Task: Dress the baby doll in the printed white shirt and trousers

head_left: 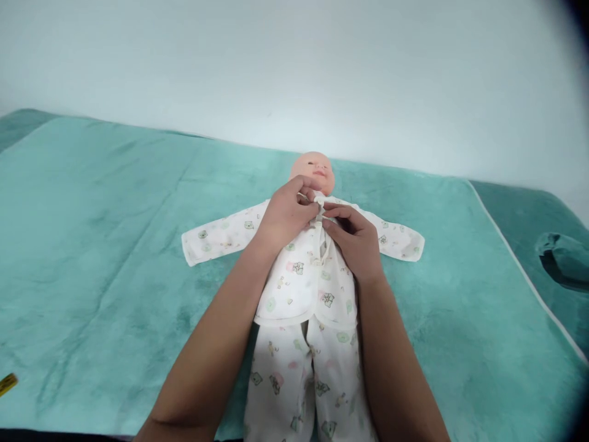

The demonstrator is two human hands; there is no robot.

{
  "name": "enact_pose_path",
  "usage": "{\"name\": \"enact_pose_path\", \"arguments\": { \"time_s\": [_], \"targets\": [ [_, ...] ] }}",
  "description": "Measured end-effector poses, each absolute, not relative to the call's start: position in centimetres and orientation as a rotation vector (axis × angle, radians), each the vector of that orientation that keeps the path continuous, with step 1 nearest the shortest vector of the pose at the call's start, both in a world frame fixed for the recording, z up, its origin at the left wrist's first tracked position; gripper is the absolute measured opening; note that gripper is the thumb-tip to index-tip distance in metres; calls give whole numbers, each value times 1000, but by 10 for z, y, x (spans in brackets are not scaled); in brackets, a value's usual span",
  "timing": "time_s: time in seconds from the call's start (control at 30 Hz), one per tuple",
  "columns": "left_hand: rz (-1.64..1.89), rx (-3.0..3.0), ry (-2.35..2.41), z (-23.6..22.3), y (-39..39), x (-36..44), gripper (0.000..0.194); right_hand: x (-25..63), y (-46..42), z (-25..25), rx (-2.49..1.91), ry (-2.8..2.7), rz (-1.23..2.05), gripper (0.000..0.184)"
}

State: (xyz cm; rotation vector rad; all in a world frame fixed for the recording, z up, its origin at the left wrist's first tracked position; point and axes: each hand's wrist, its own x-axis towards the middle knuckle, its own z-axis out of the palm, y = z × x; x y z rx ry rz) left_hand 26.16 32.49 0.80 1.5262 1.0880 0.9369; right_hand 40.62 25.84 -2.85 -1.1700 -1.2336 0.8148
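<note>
A baby doll [326,175] lies on its back, dressed in a white printed jacket [289,288] and matching trousers [280,380]. The jacket's sleeves stretch out to both sides. At the doll's neck, white tie strings [321,210] run between my two hands. My left hand [289,212] pinches the strings from the left, its fingers bent close under the doll's chin. From the right, my right hand [354,236] holds the strings with thumb and fingers drawn together. Lower on the chest, another tie [318,261] hangs down the jacket front. My fingertips partly cover the strings.
A green plush blanket [115,294] with a pale edge spreads under the doll. Behind it rises a white wall [276,67]. A dark strap-like object [561,267] lies at the far right, and a small yellow item [8,384] at the left edge.
</note>
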Motion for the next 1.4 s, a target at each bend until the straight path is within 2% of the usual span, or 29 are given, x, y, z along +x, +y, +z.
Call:
{"name": "enact_pose_path", "arguments": {
  "time_s": [0.1, 0.23, 0.3, 0.37, 0.47, 0.83, 1.4],
  "targets": [
    [1009, 1600, 1192, 8, 322, 265, 24, 407, 259, -28, -1169, -1249, 823, 11],
    [1117, 1674, 1244, 9, 311, 259, 7, 404, 254, -20, -1359, -1317, 694, 26],
    [1037, 1730, 1189, 11, 303, 251, 9, 399, 248, -13, -1499, -1392, 548, 25],
    [917, 1788, 1105, 14, 296, 241, 12, 393, 242, -6, -1605, -1485, 434, 17],
    [789, 1819, 979, 18, 291, 228, 15, 388, 235, 0, -1684, -1575, 364, 10],
    [889, 1491, 865, 14, 289, 230, 17, 403, 242, -9, -1398, -1027, 966, 23],
    [892, 1387, 903, 14, 287, 236, 21, 401, 243, -9, -1298, -985, 1029, 23]
  ]
}}
